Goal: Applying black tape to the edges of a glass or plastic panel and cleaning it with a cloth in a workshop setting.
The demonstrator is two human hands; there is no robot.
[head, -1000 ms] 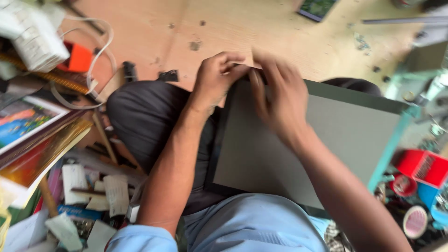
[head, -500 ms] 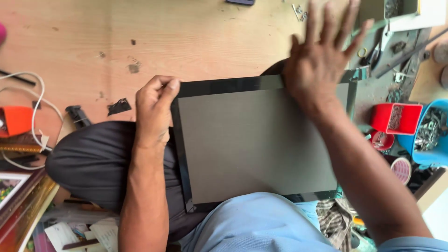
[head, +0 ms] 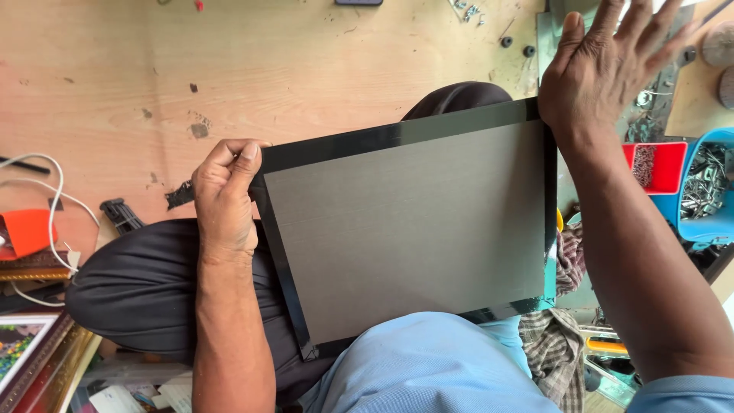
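Left hand: your left hand (head: 225,200) is gripping the left corner of the frame (head: 413,222), fingers curled tight over its black edge and thumb pressed on top.
Right hand: your right hand (head: 604,73) is spread wide and flat, fingers fanned apart, holding nothing; the heel of the palm is touching the frame's far right corner.
Frame: it is lying between your two hands, resting on your lap, back side up. It is a flat grey board with a glossy black border, turned slightly so that the left corner is sitting lower than the right.
Lap: your dark trousers (head: 145,283) are showing under your left forearm, and your light blue shirt (head: 428,367) is covering the frame's near edge.
Beyond your hands: a bare wooden floor (head: 306,61) with small dark scraps is stretching away.
Beside your right hand: a red tray (head: 650,164) and a blue tub (head: 707,187) of metal hardware are sitting just past your right wrist, apart from the frame. A checked cloth (head: 554,344) is lying under your right forearm.
Beside your left hand: a white cord (head: 53,199) and an orange item (head: 23,232) are lying well out to the left, with a picture in a gilt frame (head: 30,356) nearer you.
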